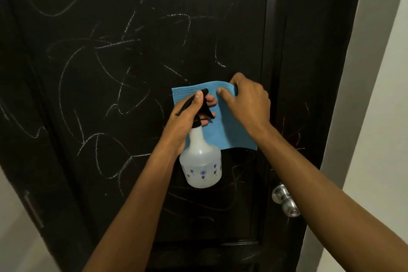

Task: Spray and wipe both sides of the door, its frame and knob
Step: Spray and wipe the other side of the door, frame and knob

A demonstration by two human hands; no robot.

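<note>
A translucent white plastic spray bottle with a black trigger head (200, 159) is held by its neck in the left hand (187, 115), fingers curled round the trigger and the thumb laid along the top of the head. It is held in front of the dark, wood-grained door panel covered in pale chalk scribbles (110, 62). Its long axis runs nearly upright, the base hanging down and the nozzle pointing up and away towards the panel, apparently so that the blue textured cleaning cloth (229, 132) can be wetted. That cloth is spread flat just behind the bottle and pinched at its top edge by the right hand (247, 104), thumb in front, remaining fingers tucked behind, probably to keep it open to the spray. The round silver metal knob (284, 201) is left untouched, low on the right.
</note>
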